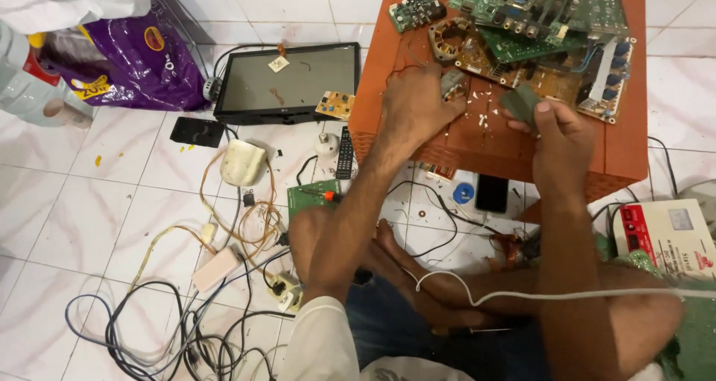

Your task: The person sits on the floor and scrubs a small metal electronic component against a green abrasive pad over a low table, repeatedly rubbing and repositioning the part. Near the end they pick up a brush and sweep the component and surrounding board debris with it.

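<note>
Grey block: you've got a small grey-green block (520,104) pinched in your right hand (558,139), fingers curled shut around it, held just above the orange table (626,146).
Left hand: your left hand (414,101) is down on the table top, fingers bent over a small grey part (453,83); whether they truly clamp it, you cannot tell from here.
Table: circuit boards (537,23) piled at the far end, a copper coil (450,38) just beyond your left hand, white flecks between your hands.
Floor, left: a flat monitor (287,83) lies face up, a remote control (344,152) beside it, a purple bag (127,57) further off.
Floor, near: tangled cables (179,321) by your knee, a white box with a red panel (667,239) on your right.
Lap: a white cord (522,297) runs across your right forearm.
</note>
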